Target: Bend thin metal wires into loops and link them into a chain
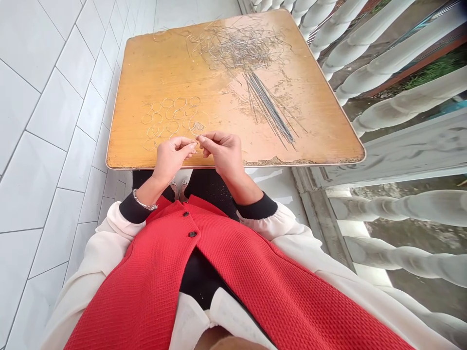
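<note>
Close together above the table's near edge, my left hand (171,154) and my right hand (224,149) both pinch a thin metal wire. The wire curves up from the fingertips into an open loop (189,124); its ends are hidden by the fingers. Just beyond my fingers, a small greyish patch (198,125), too small to make out, shows inside the loop. Several thin wire rings (168,107) lie flat in loose rows beyond and left of my left hand. To the right of my right hand rests a bundle of straight grey wires (270,107), slanting toward me.
A large tangle of wire (241,46) covers the far right part of the wooden table (156,63). The table's near edge is chipped on the right. White tiled wall (51,121) runs along the left, and a white baluster railing (383,68) stands close on the right.
</note>
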`<act>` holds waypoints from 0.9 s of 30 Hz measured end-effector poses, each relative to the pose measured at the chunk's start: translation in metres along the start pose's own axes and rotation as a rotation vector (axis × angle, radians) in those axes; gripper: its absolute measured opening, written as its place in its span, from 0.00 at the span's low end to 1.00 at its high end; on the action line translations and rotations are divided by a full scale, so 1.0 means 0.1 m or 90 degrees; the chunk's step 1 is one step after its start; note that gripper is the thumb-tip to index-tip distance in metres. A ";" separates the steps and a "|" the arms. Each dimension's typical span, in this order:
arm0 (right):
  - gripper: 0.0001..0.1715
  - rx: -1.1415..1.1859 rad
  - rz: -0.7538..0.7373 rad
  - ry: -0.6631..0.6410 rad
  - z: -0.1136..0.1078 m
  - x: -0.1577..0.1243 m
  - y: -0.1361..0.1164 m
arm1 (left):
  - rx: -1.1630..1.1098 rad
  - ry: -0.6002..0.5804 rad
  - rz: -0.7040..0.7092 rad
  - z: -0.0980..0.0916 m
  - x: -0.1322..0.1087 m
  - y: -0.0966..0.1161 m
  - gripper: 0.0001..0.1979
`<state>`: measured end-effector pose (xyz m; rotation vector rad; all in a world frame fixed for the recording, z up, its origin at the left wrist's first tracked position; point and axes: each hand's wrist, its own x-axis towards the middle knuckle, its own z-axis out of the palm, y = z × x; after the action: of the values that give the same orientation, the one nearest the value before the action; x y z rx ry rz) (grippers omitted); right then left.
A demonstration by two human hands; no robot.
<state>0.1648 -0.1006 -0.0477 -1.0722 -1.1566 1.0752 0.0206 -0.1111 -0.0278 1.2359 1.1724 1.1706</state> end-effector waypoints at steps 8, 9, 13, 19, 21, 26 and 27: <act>0.17 0.019 0.026 0.007 0.01 -0.01 0.05 | 0.023 -0.015 -0.033 0.02 0.05 -0.03 0.10; 0.18 0.026 0.035 -0.009 0.00 0.00 0.06 | 0.028 -0.014 -0.033 0.01 0.07 -0.03 0.10; 0.20 0.032 0.071 -0.077 -0.09 0.03 0.07 | 0.057 -0.017 -0.033 -0.01 0.11 -0.04 0.06; 0.16 0.003 0.081 -0.060 -0.24 0.08 0.02 | 0.090 -0.024 -0.050 0.01 0.22 -0.05 0.06; 0.11 -0.018 0.072 -0.041 -0.28 0.14 0.01 | 0.093 -0.030 -0.075 0.05 0.30 -0.03 0.07; 0.07 -0.119 0.085 0.000 -0.41 0.52 0.08 | 0.085 -0.045 -0.112 0.19 0.55 0.06 0.10; 0.09 -0.135 0.104 0.002 -0.44 0.61 0.11 | 0.090 -0.048 -0.115 0.20 0.59 0.08 0.10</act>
<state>0.2133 -0.0426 -0.0535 -1.3537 -1.2167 1.0931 0.0438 -0.0530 -0.0197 1.2404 1.2995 0.9130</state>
